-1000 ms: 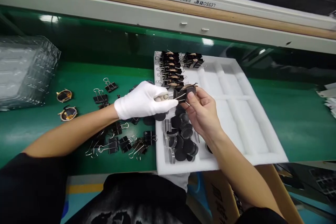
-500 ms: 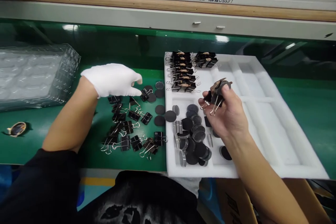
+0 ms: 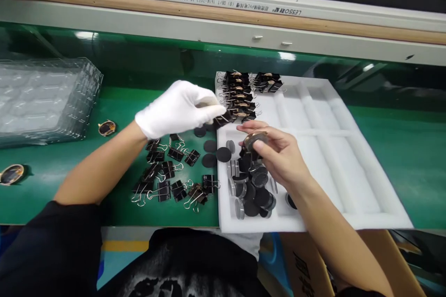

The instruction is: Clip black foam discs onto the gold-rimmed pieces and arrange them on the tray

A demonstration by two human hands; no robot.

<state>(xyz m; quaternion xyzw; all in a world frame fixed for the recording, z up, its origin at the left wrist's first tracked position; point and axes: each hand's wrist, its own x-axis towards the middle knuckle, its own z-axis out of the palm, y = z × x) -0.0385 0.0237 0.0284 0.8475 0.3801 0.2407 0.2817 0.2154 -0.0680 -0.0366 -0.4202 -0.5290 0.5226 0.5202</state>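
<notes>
My left hand (image 3: 181, 109), in a white glove, pinches a black binder clip (image 3: 223, 118) at the left edge of the white foam tray (image 3: 376, 185). Bare, my right hand (image 3: 278, 148) grips a round gold-rimmed piece (image 3: 256, 139) with a dark disc under the thumb; a black clip at its lower side is partly hidden. Below that hand, clear and black discs (image 3: 259, 176) lie heaped in the tray. Clipped gold-edged pieces (image 3: 240, 96) stand in a column at the tray's upper left, with a few more beside them. Loose black binder clips (image 3: 163, 190) are scattered on the green table.
Stacked clear plastic trays (image 3: 42, 102) stand at the far left. Two gold-rimmed pieces (image 3: 12, 174) lie near them on the green table (image 3: 38, 204). Black discs (image 3: 209, 160) lie beside the foam tray. A ledge (image 3: 156, 23) runs across the back, and a cardboard box (image 3: 310, 264) is below the table.
My left hand has moved right and now carries a binder clip. My right hand has come left and slightly down with its piece, so the two hands are closer. The view has shifted slightly.
</notes>
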